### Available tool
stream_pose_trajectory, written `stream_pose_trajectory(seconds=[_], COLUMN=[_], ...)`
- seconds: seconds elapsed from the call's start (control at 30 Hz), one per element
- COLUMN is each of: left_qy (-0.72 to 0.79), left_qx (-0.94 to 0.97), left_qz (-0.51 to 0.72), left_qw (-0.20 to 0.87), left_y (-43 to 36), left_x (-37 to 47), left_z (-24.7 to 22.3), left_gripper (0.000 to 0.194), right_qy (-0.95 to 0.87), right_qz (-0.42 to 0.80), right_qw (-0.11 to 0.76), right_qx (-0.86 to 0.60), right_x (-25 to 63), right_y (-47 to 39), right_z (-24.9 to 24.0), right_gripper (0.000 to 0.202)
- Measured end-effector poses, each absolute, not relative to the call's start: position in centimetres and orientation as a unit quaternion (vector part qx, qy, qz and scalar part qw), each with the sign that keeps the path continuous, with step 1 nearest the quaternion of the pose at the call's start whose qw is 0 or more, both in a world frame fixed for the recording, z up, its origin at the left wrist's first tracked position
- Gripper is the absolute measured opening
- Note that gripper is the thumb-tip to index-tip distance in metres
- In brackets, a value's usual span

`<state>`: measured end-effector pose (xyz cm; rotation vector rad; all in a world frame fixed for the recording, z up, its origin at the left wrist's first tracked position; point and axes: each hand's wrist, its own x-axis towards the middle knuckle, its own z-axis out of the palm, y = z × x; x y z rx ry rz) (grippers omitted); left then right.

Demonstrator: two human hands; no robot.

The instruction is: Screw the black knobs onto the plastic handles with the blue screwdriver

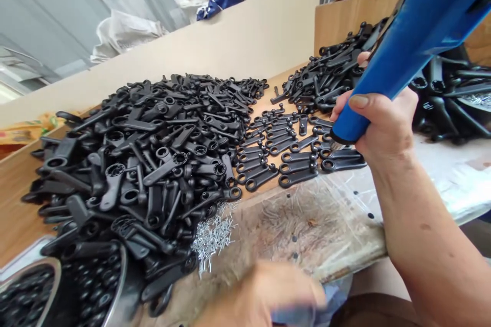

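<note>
My right hand [387, 117] is closed around a thick blue tube-shaped tool [418, 36] with a black rim at its lower end. That end tilts down over rows of black plastic crank-like arms [297, 179], each with a ring at one end and a small knob at the other. A bit of metal shows under the rim; whether it touches an arm I cannot tell. My left hand [264, 291] is at the bottom, over the bench's front edge, smeared by motion. Its fingers cannot be made out. Close by lies a heap of small silvery pins [215, 235].
A big pile of loose black arms [153, 138] fills the left. Further heaps [330, 71] lie at the back right. Containers of round black pieces [94, 281] stand front left. A pale board [249, 46] rises behind. The worn bench front [284, 225] is covered with clear film.
</note>
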<state>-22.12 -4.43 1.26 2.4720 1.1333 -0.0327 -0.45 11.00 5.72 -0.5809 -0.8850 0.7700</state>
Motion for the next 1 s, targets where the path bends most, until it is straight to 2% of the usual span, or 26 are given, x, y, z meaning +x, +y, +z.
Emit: stream_pose_trajectory(seconds=[0.07, 0.13, 0.23, 0.37, 0.43, 0.63, 1.0], left_qy=[0.531, 0.607, 0.589, 0.559, 0.553, 0.507, 0.481], left_qx=[0.835, 0.791, 0.805, 0.827, 0.832, 0.861, 0.876], left_qz=[0.057, 0.058, 0.023, -0.03, -0.043, -0.029, -0.013], left_qw=[0.132, 0.055, 0.059, 0.055, 0.025, -0.024, -0.036], left_y=[-1.3, 1.5, 3.6, 4.8, 6.2, 10.6, 11.7], left_x=[-22.6, -22.5, -20.6, -17.3, -16.1, -14.7, -12.9], left_z=[2.2, 2.8, 2.8, 1.2, 0.1, -1.6, -1.7], left_gripper=[0.049, 0.067, 0.073, 0.106, 0.114, 0.12, 0.095], right_qy=[-0.414, -0.422, -0.438, -0.45, -0.452, -0.449, -0.452], right_qz=[0.35, 0.34, 0.327, 0.303, 0.29, 0.261, 0.267], right_qw=[0.796, 0.796, 0.79, 0.789, 0.789, 0.793, 0.791], right_qx=[-0.271, -0.271, -0.278, -0.288, -0.299, -0.317, -0.314], right_x=[-0.2, 0.1, 0.3, 0.8, 0.9, 1.2, 1.2], right_y=[11.1, 11.2, 11.5, 11.8, 12.0, 12.1, 11.8], right_z=[5.6, 5.3, 4.9, 4.6, 4.5, 4.7, 5.1], right_gripper=[0.026, 0.026, 0.029, 0.03, 0.029, 0.029, 0.034])
